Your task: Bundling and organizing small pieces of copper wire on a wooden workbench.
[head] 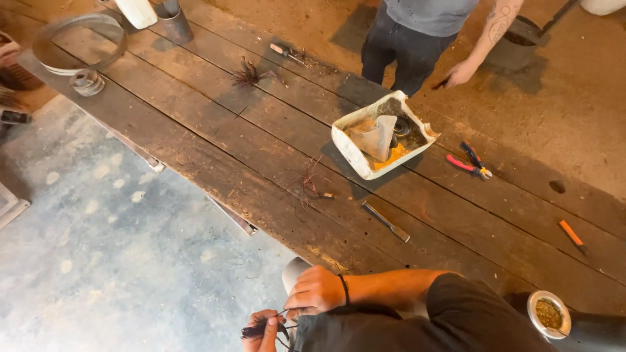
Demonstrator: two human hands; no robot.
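Wire strands [282,324], thin and dark, are pinched between both hands: left hand [264,331] grips the bundle, right hand [316,291] pinches above it; more tufts [310,184] lie untouched on the table [195,137].

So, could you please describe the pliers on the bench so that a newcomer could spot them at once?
Start at the long dark plank workbench and find the cut-open white plastic container near its middle. Just right of it, toward the far edge, lie the pliers. Their red and blue handles set them apart from the plain grey metal chisel and the orange-handled tool.
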